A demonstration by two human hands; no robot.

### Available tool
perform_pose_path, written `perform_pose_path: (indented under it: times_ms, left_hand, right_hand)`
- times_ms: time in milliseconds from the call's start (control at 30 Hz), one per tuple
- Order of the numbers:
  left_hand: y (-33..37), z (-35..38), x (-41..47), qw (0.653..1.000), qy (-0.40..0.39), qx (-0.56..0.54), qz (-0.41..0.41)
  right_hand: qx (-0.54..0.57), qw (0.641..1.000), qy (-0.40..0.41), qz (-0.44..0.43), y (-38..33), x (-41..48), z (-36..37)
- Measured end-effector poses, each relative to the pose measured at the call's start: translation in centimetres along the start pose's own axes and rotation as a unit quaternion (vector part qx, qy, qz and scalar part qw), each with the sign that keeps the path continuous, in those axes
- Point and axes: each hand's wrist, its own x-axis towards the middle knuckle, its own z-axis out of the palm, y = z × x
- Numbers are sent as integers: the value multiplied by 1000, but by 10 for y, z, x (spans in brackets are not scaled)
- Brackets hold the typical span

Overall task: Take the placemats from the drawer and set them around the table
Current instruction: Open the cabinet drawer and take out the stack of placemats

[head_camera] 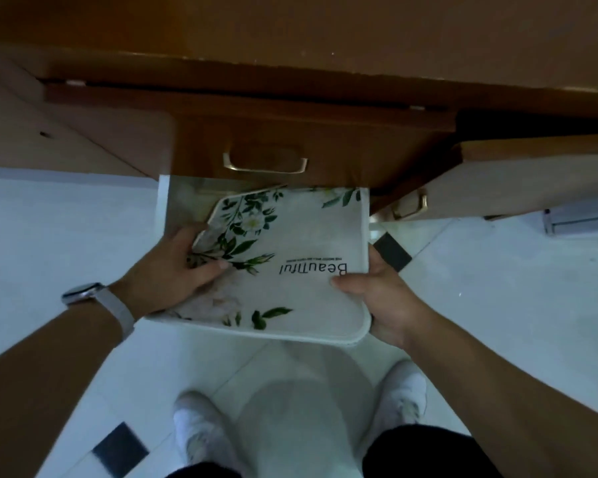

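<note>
Early stage; floral placemats point(297, 236) held just above the open drawer point(163, 208), far edge over it; left hand point(173, 267) pinches the left edge, thumb on top; right hand point(377, 298) grips the near right corner; mat count unclear; carrying and laying out all left.

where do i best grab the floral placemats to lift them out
By the opposite side edges, one hand from each side, as the left hand and right hand hold now: the placemats are flat and wide, so would likely sag otherwise.
</note>
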Motion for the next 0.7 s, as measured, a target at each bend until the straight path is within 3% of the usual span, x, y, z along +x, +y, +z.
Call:
perform_pose_path:
  times_ms: [67, 133, 267, 467, 600, 700]
  left_hand:
    - [0, 9, -8, 996, -7, 48, -71]
    - [2, 20, -13, 990, 44, 69, -115]
    - [9, 29, -16, 977, 56, 9, -203]
    - [13, 30, -22, 981, 121, 22, -151]
    - [7, 34, -36, 984, 146, -71, -78]
    - [5, 39, -48, 979, 165, -94, -68]
  right_hand:
    - [-15, 1000, 4, 8, 8, -7, -5]
    - [-38, 999, 17, 14, 14, -9, -9]
    - [-70, 997, 20, 11, 22, -11, -17]
    - [-202, 978, 56, -1, 27, -10, -22]
    - [-241, 964, 108, -14, 29, -6, -16]
    - [-263, 954, 140, -45, 32, -10, -13]
